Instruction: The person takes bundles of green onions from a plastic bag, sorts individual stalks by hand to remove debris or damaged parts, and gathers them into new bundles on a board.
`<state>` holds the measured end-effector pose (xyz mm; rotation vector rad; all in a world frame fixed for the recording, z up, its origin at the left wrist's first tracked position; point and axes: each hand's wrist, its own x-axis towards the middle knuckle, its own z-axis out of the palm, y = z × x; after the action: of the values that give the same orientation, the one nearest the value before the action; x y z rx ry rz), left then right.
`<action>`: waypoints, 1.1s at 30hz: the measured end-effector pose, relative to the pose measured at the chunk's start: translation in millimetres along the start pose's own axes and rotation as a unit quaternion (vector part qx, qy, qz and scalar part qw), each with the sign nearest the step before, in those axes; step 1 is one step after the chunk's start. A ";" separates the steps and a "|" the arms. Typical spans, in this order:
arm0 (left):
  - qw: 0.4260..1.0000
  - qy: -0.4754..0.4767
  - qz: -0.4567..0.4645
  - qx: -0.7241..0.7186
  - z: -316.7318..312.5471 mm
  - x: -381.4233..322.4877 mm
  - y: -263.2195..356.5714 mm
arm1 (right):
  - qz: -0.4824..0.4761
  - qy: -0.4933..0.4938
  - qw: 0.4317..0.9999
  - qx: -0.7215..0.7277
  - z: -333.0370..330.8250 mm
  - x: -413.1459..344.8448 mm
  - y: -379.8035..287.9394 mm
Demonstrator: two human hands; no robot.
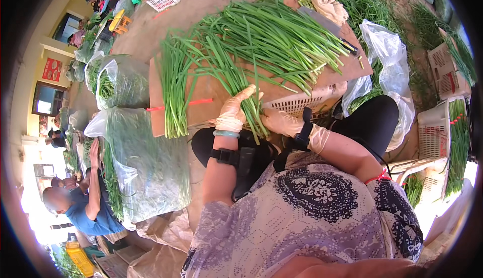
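A bunch of long green leafy stalks, probably garlic chives (pixel 252 108), is gripped in my left hand (pixel 234 106), gloved in thin pale plastic. Its leaves fan out over the brown board (pixel 273 93) and its pale cut ends point toward my lap. My right hand (pixel 281 121), also gloved, touches the bunch beside those ends; its fingertips are partly hidden. A large loose pile of chives (pixel 271 40) covers the board's far side. Left of my hands lies a smaller bunch (pixel 175 100), above a red tie strip (pixel 202 101).
A broad-bladed knife (pixel 320 20) lies by a crumpled cloth (pixel 329 8) at the far right corner. Plastic crates (pixel 298 104) stand under the board. Clear bags of greens (pixel 151 164) fill the left, where a person (pixel 86 206) sits. Another plastic bag (pixel 390 59) lies right.
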<state>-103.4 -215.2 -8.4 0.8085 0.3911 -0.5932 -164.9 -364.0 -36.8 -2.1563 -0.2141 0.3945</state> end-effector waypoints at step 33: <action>0.960 -0.062 0.120 0.246 -6.2 -40.0 -28.2 | -0.152 0.093 0.957 -0.228 -105.8 69.8 -55.5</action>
<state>-152.6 -212.1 -6.6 1.2678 0.0215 -0.5155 -62.3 -392.1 51.7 -2.5397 -0.5668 -0.0445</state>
